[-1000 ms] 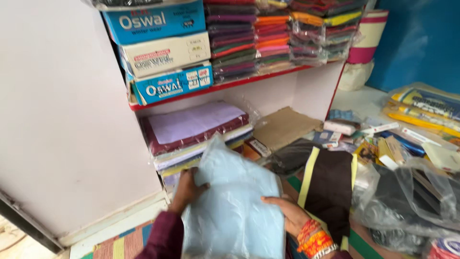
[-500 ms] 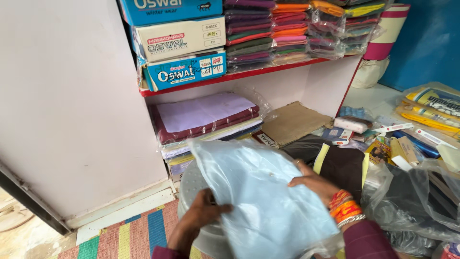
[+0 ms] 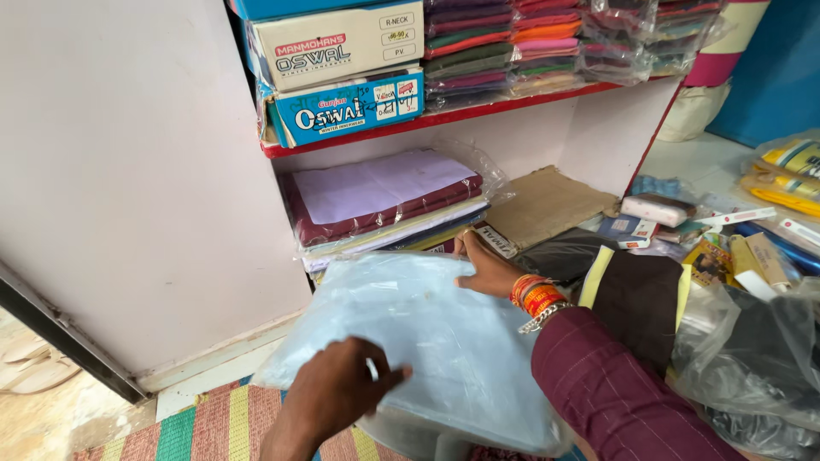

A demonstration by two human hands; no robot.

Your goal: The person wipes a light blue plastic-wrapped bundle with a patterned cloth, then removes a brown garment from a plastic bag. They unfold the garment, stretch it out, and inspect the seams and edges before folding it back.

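Both hands hold a flat packet of pale blue cloth in clear plastic (image 3: 418, 341), tilted in front of the lower shelf opening. The left hand (image 3: 337, 393) grips its near edge, fingers curled over the top and thumb beneath as far as can be seen. The right hand (image 3: 489, 269), with orange and red bangles (image 3: 536, 297) at the wrist and a maroon sleeve (image 3: 615, 384) behind, lies spread and flat on the far corner, just beside the stack on the lower shelf.

The wrapper is thin, glossy and slack, wrinkling at the edges, so it could slide out of a light grip, and the soft cloth inside may sag or fold because nothing stiff backs it. The far corner sits near the wrapped maroon and lilac fabric stack (image 3: 384, 192); a push there could catch that loose plastic and drag the pile askew.

Above, a red-edged shelf (image 3: 444, 118) carries rectangular cardboard boxes, one blue (image 3: 346, 111) and one cream (image 3: 333, 43), beside folded garments in many colours (image 3: 512, 43). A brown cardboard sheet (image 3: 547, 205) lies flat to the right. A striped woven mat (image 3: 213, 427) covers the floor below.
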